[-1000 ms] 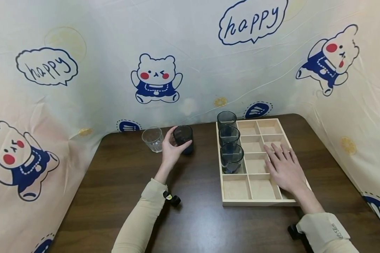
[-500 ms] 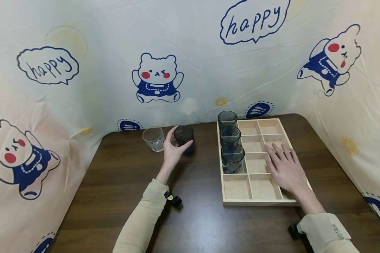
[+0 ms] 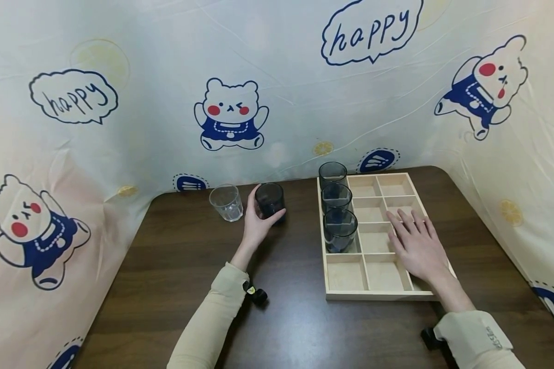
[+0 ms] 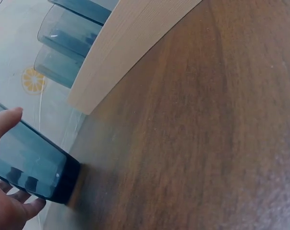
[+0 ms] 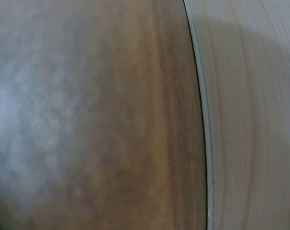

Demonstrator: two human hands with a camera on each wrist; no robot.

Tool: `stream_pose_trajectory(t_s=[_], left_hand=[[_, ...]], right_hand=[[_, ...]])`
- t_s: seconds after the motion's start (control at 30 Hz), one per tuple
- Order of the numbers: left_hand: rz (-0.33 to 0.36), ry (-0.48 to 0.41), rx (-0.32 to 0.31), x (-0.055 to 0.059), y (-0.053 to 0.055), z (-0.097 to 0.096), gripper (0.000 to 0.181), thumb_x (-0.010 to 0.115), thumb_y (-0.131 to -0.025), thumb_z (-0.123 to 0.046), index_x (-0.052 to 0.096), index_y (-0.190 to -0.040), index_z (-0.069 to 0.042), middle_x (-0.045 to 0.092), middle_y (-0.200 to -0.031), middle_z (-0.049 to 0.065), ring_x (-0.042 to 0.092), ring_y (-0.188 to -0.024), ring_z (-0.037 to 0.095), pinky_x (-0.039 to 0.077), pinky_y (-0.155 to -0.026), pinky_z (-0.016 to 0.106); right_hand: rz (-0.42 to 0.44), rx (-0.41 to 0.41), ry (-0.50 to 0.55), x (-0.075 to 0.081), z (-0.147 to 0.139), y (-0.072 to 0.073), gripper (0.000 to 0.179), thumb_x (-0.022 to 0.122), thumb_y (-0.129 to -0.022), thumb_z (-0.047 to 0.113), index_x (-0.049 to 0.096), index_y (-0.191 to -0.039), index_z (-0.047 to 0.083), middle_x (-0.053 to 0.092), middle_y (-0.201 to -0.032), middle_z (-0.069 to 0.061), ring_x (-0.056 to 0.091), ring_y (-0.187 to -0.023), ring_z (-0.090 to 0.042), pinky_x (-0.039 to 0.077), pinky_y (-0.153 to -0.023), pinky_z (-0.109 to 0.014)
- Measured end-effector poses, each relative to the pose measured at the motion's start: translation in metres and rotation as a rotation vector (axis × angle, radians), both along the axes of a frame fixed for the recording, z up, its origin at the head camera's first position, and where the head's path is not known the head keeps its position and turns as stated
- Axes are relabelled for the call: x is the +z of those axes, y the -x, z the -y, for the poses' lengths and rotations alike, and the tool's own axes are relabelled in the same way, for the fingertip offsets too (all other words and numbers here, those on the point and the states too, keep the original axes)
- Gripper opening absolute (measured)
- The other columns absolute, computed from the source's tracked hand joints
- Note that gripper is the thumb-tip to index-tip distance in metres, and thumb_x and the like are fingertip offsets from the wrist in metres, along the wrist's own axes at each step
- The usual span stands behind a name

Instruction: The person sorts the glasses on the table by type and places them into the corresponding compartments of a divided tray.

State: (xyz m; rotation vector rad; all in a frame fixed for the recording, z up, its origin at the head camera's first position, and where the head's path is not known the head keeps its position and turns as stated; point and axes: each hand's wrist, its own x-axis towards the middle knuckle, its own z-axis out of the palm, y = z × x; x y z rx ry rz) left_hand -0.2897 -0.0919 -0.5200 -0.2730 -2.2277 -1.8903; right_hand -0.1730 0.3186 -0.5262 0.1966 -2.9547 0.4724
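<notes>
A dark blue-tinted glass [image 3: 269,197] stands near the table's back edge, upright. My left hand [image 3: 256,226] grips it, with the thumb across its near side and the fingers on its left. The left wrist view shows the same tinted glass [image 4: 32,155] between thumb and fingers, its base at or very close to the tabletop. Just left of that hand is a clear glass [image 3: 227,203]. My right hand [image 3: 417,248] lies with spread, straight fingers on the right side of a wooden compartment tray [image 3: 369,296]. Only the tray's side and tabletop appear in the right wrist view.
Three tinted glasses, the nearest one [image 3: 340,230] among them, fill the rear compartments of the tray's left column. Brown table [image 3: 175,307] lies between the left arm and the tray. A printed cloth [image 3: 286,92] hangs around the back and sides.
The left hand has shifted slightly rightward around the dark glass, its thumb now a little farther across the front. The right hand and tray stay in place; the head view drifts slightly.
</notes>
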Motion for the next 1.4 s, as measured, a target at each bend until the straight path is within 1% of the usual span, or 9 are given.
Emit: stream_pose_trajectory(t_s=[0.17, 0.33, 0.4, 0.57, 0.67, 0.87, 1.1, 1.33, 1.4], left_hand=[[-0.004, 0.000, 0.003, -0.002, 0.001, -0.001, 0.097, 0.091, -0.088, -0.002, 0.039, -0.168, -0.014, 0.054, -0.160, 0.017, 0.059, -0.140, 0.037, 0.052, -0.114, 0.056], [-0.002, -0.026, 0.016, -0.001, 0.000, 0.000, 0.095, 0.091, -0.086, 0.001, 0.045, -0.167, -0.018, 0.059, -0.157, 0.019, 0.062, -0.138, 0.039, 0.054, -0.113, 0.059], [0.008, -0.025, 0.019, 0.000, -0.001, 0.000, 0.095, 0.092, -0.085, 0.001, 0.046, -0.167, -0.018, 0.062, -0.155, 0.019, 0.063, -0.137, 0.038, 0.055, -0.111, 0.053], [0.022, -0.014, 0.029, 0.003, -0.006, -0.001, 0.095, 0.094, -0.085, -0.003, 0.048, -0.166, -0.021, 0.068, -0.148, 0.018, 0.068, -0.130, 0.034, 0.058, -0.096, 0.025], [0.008, -0.006, 0.029, 0.005, -0.009, -0.002, 0.094, 0.095, -0.084, -0.006, 0.051, -0.165, -0.022, 0.071, -0.145, 0.018, 0.070, -0.126, 0.033, 0.056, -0.089, 0.018], [0.007, 0.032, 0.023, 0.015, -0.017, -0.005, 0.095, 0.096, -0.083, -0.009, 0.050, -0.166, -0.019, 0.074, -0.142, 0.018, 0.073, -0.123, 0.029, 0.058, -0.089, 0.019], [0.021, 0.031, -0.010, 0.026, -0.031, -0.006, 0.093, 0.096, -0.084, -0.012, 0.051, -0.164, -0.025, 0.074, -0.142, 0.015, 0.075, -0.124, 0.030, 0.059, -0.091, 0.019], [0.039, 0.066, -0.032, 0.033, -0.046, -0.007, 0.093, 0.095, -0.085, -0.014, 0.050, -0.165, -0.022, 0.075, -0.142, 0.014, 0.075, -0.124, 0.031, 0.064, -0.096, 0.036], [0.040, 0.068, -0.043, 0.035, -0.050, -0.009, 0.093, 0.096, -0.085, -0.014, 0.051, -0.165, -0.024, 0.074, -0.142, 0.013, 0.075, -0.123, 0.030, 0.065, -0.095, 0.036]], right_hand=[[-0.003, -0.003, -0.002, 0.000, -0.001, 0.001, 0.059, 0.041, -0.117, 0.038, 0.037, -0.171, 0.014, 0.035, -0.176, -0.026, 0.021, -0.164, -0.055, 0.012, -0.132, -0.073], [0.008, -0.005, -0.001, 0.001, 0.000, 0.000, 0.059, 0.042, -0.117, 0.038, 0.037, -0.171, 0.014, 0.034, -0.176, -0.027, 0.021, -0.164, -0.056, 0.011, -0.132, -0.073], [0.013, -0.007, -0.002, 0.001, 0.000, 0.000, 0.059, 0.042, -0.117, 0.038, 0.037, -0.171, 0.014, 0.034, -0.176, -0.026, 0.021, -0.164, -0.056, 0.011, -0.133, -0.073], [0.012, -0.011, 0.000, 0.001, 0.001, -0.001, 0.059, 0.043, -0.117, 0.037, 0.037, -0.171, 0.014, 0.034, -0.176, -0.026, 0.021, -0.164, -0.055, 0.011, -0.133, -0.073], [0.004, -0.010, 0.002, 0.001, 0.001, -0.001, 0.059, 0.043, -0.117, 0.037, 0.038, -0.171, 0.014, 0.035, -0.175, -0.026, 0.021, -0.164, -0.055, 0.011, -0.132, -0.073], [-0.004, -0.011, -0.001, 0.001, 0.001, -0.002, 0.059, 0.042, -0.117, 0.038, 0.038, -0.170, 0.013, 0.036, -0.175, -0.027, 0.022, -0.164, -0.055, 0.012, -0.132, -0.073], [-0.009, -0.006, -0.001, 0.001, 0.002, -0.001, 0.059, 0.043, -0.116, 0.037, 0.038, -0.170, 0.013, 0.036, -0.174, -0.027, 0.022, -0.163, -0.055, 0.012, -0.132, -0.073], [-0.016, -0.003, 0.002, 0.001, 0.002, -0.002, 0.059, 0.044, -0.116, 0.036, 0.039, -0.170, 0.013, 0.037, -0.174, -0.027, 0.023, -0.163, -0.056, 0.013, -0.132, -0.074], [-0.015, -0.003, 0.002, 0.001, 0.002, -0.002, 0.059, 0.043, -0.116, 0.037, 0.039, -0.170, 0.013, 0.037, -0.174, -0.027, 0.022, -0.163, -0.056, 0.013, -0.132, -0.074]])
